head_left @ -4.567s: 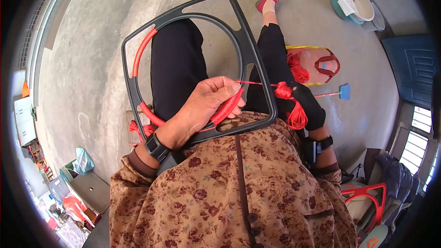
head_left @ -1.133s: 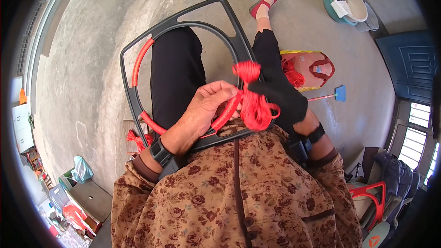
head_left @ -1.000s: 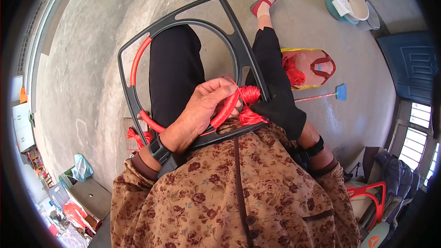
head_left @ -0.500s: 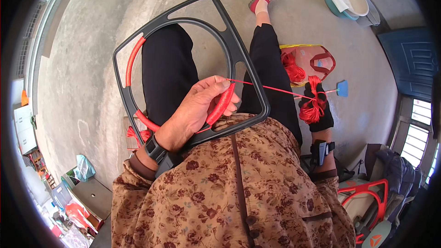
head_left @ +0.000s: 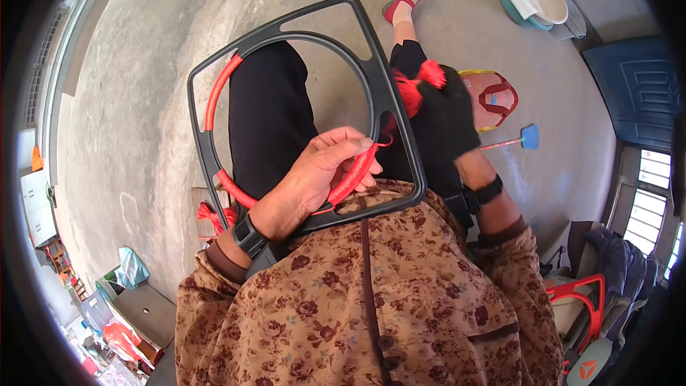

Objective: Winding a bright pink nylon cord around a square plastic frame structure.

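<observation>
A black frame (head_left: pixel 382 78) with a round ring inside a four-sided border lies across my lap. Stretches of the ring are wrapped in red cord (head_left: pixel 354 177). My left hand (head_left: pixel 321 171), bare, is closed around the wrapped stretch nearest me, its thumb pressing at the upper end of the winding. A loose curl of cord leaves that end toward the frame's right bar. My right hand (head_left: pixel 446 118), in a black glove, grips a bundle of red cord (head_left: pixel 409 93) just right of that bar. The glove hides part of the bundle, and its fingers are slightly blurred.
Beyond my right hand, a pink bag (head_left: pixel 491 99) and a blue fly swatter (head_left: pixel 529 137) lie on the floor. More red cord (head_left: pixel 209 220) is at my left. Basins (head_left: pixel 543 0) stand far right; a red frame (head_left: pixel 589 307) is near right.
My right hand has swung leftward and away from me with the cord bundle, up to the frame's right bar. The cord, taut before, now curls slack. My left hand keeps its grip.
</observation>
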A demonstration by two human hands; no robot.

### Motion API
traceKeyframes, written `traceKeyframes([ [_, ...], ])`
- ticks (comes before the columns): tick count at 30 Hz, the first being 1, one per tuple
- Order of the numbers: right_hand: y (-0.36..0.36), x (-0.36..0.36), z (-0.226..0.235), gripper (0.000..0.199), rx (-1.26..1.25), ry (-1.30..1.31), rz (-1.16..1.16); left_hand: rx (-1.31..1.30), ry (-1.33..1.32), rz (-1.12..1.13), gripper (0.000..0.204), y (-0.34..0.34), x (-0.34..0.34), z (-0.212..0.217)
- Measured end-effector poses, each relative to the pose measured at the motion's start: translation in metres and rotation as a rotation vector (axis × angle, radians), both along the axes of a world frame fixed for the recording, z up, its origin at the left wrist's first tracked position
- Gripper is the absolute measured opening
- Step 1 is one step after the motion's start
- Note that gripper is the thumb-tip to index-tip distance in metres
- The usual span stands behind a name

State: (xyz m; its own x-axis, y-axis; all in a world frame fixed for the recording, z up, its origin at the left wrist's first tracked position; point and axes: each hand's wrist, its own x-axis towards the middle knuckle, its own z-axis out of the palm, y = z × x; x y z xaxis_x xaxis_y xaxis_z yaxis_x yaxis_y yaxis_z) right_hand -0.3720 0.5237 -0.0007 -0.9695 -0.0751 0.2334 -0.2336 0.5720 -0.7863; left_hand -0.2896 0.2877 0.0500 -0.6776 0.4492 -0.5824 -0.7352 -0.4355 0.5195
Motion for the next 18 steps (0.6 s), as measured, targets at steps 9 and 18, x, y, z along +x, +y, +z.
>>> traceKeyframes([
  [9,-0.042,0.010,0.009,0.025,-0.863,-0.709,0.253,0.200,-0.039,0.015,0.015,-0.001,0.002,-0.005],
  [18,-0.032,0.030,0.036,0.021,-0.403,-0.159,0.470,0.025,-0.003,0.148,0.012,0.004,0.001,-0.020],
])
